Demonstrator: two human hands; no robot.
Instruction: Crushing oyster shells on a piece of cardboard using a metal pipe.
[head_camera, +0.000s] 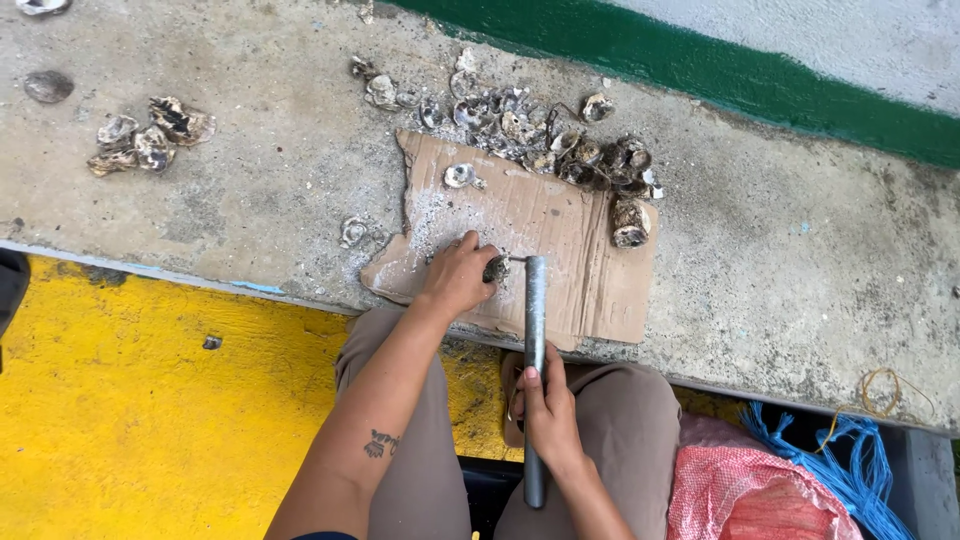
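I see a small, rough, dark grey oyster shell (496, 268) pinned near the front edge of the torn brown cardboard sheet (560, 250), my left hand (455, 280) with its grip closed over it; it looks hard, jagged and brittle, best held by its thicker rim. My right hand (548, 410) has its grip clamped around the lower part of a straight grey metal pipe (536, 330), likely heavy and stiff, its tip just beside the shell. A heap of empty grey shells (545, 140) crowds the cardboard's far edge on the concrete bench (800, 270), and a red mesh sack (740, 490) lies nearside right.
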